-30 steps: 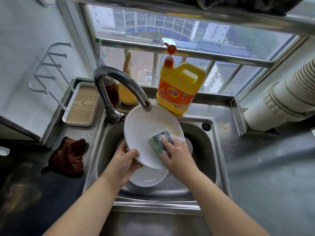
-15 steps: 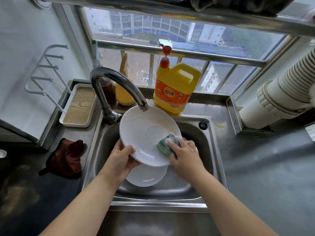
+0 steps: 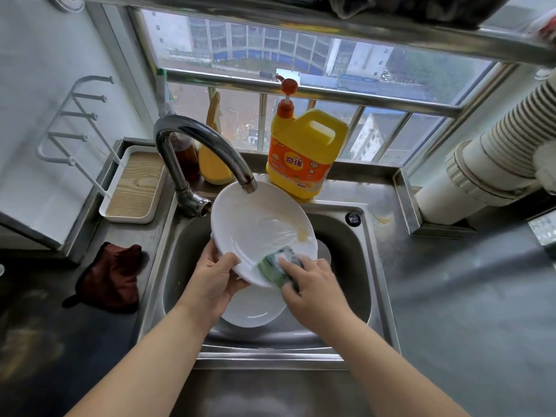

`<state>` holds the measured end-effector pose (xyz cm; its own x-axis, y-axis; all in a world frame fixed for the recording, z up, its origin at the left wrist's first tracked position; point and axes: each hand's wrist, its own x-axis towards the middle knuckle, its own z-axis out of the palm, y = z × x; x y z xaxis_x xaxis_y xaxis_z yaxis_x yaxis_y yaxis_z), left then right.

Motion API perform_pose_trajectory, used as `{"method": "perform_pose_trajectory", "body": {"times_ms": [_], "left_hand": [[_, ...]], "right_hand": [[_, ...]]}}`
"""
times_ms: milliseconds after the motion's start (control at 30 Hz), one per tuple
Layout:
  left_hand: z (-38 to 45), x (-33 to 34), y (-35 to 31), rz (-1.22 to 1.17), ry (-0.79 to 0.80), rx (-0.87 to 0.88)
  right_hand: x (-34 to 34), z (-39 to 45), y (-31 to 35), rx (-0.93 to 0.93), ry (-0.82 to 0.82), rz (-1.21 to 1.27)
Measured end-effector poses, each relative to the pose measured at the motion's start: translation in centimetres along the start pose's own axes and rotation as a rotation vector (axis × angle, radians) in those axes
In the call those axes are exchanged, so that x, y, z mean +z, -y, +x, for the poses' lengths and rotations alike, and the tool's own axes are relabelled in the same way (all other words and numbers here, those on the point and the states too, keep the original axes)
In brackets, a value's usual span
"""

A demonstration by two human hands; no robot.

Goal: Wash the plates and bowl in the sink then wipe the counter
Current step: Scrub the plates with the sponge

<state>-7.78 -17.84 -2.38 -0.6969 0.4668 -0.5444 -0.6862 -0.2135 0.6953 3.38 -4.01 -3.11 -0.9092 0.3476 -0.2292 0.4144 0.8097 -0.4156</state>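
Over the steel sink (image 3: 371, 266) I hold a white plate (image 3: 255, 224) tilted up, under the tap's spout. My left hand (image 3: 215, 278) grips its lower left rim. My right hand (image 3: 313, 284) presses a green sponge (image 3: 278, 264) against the plate's lower right part. A yellowish smear sits on the plate near its right rim. Below, a second white plate (image 3: 252, 308) lies in the basin, partly hidden by my hands. Another white dish (image 3: 323, 251) peeks out behind the held plate; I cannot tell its shape.
A curved tap (image 3: 198, 145) rises at the sink's back left. A yellow detergent bottle (image 3: 304, 155) with a pump stands behind the sink. A dark red cloth (image 3: 112, 278) lies on the left counter, a wooden tray (image 3: 135, 185) behind it. A ribbed duct (image 3: 493, 164) is at the right.
My right hand has slid the sponge down and to the right across the plate, from its middle to its lower right edge. The left hand keeps its grip.
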Motion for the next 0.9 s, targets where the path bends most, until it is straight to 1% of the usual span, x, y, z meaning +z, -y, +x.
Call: {"method": "perform_pose_trajectory", "body": {"times_ms": [100,167,267,367,433,500,567,667,700,833,900], "left_hand": [[0.2,-0.1,0.0,0.034,0.022,0.020],[0.1,-0.1,-0.2,0.059,0.018,0.023],[-0.1,-0.3,-0.7,0.088,-0.016,0.012],[0.0,-1.2,-1.5,0.149,-0.015,-0.028],[0.2,-1.6,-2.2,0.173,0.001,-0.069],[0.6,-2.0,-2.9,0.165,-0.004,-0.093],[1.0,-2.3,-3.4,0.158,-0.006,-0.107],[1.4,-2.7,-3.8,0.181,-0.001,-0.143],[1.4,-2.6,-3.8,0.179,0.005,-0.155],[0.8,-1.8,-3.2,0.091,0.036,-0.135],[0.2,-1.0,-1.9,0.019,0.076,-0.103]], "right_hand": [[1.0,-0.2,2.5,-0.029,-0.037,0.126],[1.3,-0.2,2.5,-0.055,-0.036,0.149],[0.6,0.1,0.1,-0.093,-0.031,0.070],[-0.8,1.0,-3.0,-0.038,-0.044,-0.086],[-2.1,1.4,-4.0,-0.017,-0.023,-0.131],[-3.0,1.0,-3.9,-0.077,0.009,-0.127],[-3.6,0.3,-3.6,-0.194,-0.001,-0.153],[-3.0,-0.2,-3.5,-0.294,0.009,-0.281],[-2.7,-0.1,-3.5,-0.306,-0.021,-0.306],[-1.5,0.1,-3.0,-0.313,-0.308,-0.254],[-0.6,-0.1,-1.9,-0.295,-0.372,-0.181]]}}
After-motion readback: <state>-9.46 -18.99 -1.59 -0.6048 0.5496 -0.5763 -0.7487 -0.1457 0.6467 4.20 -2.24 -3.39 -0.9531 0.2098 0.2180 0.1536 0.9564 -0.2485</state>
